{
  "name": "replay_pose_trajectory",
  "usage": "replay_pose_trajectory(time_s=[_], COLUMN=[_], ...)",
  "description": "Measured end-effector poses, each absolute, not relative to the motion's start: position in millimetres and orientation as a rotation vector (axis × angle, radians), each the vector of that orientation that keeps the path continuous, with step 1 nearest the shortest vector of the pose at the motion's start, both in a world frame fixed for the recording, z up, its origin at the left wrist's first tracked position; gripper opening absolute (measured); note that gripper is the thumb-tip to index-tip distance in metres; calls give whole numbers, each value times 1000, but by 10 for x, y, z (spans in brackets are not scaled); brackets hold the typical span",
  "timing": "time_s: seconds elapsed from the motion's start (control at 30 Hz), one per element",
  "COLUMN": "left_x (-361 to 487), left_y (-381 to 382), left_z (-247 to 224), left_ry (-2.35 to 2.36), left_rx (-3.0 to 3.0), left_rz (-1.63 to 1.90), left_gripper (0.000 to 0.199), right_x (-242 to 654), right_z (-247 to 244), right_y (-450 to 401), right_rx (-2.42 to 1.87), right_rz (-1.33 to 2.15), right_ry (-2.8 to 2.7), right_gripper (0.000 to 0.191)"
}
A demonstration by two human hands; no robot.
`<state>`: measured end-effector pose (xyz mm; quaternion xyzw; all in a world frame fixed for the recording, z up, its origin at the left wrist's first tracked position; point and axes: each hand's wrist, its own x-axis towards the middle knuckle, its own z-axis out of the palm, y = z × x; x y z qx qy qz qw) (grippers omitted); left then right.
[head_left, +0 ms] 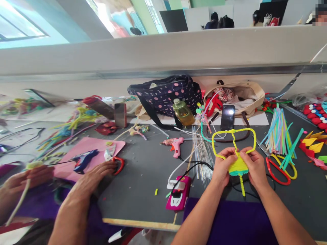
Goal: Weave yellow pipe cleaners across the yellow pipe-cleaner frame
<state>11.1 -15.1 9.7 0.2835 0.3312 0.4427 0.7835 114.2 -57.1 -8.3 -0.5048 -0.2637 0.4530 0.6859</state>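
Between my two hands is a yellow pipe-cleaner figure (236, 165) with a solid body, a teal lower edge, a twisted stem below and two wide loops above. My left hand (222, 166) pinches its left side near the base of the left loop. On the opposite side, the thumb and fingers of my right hand (253, 165) grip it under the right loop. Part of the body is hidden behind my thumbs. Beyond my left hand lies a bundle of thin wires (201, 156). Red-handled scissors (278, 172) and yellow-handled scissors (293, 166) rest right of my right hand.
A pink glue gun (176, 145) and a magenta power strip (179, 194) with cords lie to the left. Pastel pipe cleaners (278, 132) stand at right. A dark bag (166, 95), bottle (182, 112) and phone (227, 117) line the back. A co-worker's hand (94, 177) is at left.
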Motion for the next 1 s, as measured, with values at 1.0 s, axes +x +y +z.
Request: replay_pose_trajectory(time_s=[1.0], left_x=[120], left_y=[-152], left_z=[96], left_ry=[745], left_rx=[613], left_rz=[945], left_gripper=[23], right_x=[1141], right_z=[-98], right_y=[-572], right_rx=[-1162], right_rz=[994], right_ry=[-604], right_gripper=[22])
